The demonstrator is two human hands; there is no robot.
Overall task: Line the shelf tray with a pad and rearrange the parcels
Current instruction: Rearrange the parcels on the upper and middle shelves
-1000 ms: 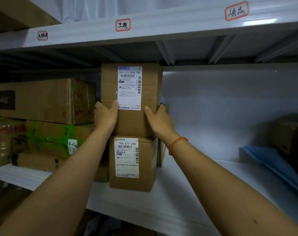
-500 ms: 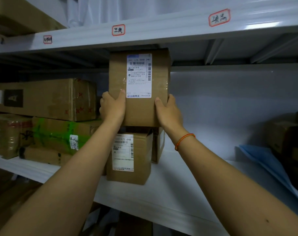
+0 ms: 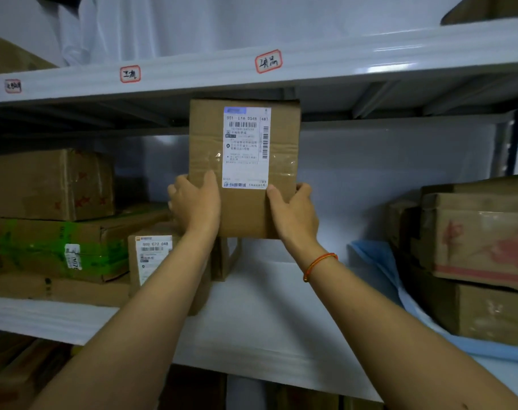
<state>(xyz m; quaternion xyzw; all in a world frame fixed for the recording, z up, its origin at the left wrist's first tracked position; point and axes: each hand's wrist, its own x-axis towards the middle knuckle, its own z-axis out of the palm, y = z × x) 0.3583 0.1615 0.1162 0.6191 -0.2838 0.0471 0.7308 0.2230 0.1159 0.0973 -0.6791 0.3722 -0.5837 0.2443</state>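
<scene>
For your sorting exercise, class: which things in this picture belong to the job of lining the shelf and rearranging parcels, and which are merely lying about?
Part of the job:
- held parcel, in left hand and right hand
- labelled parcel below
- white shelf tray
- blue pad

Lying about:
- handwritten shelf tags
- white cloth on upper shelf

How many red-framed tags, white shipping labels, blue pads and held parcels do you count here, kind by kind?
Red-framed tags: 3
White shipping labels: 3
Blue pad: 1
Held parcel: 1
Total: 8
</scene>
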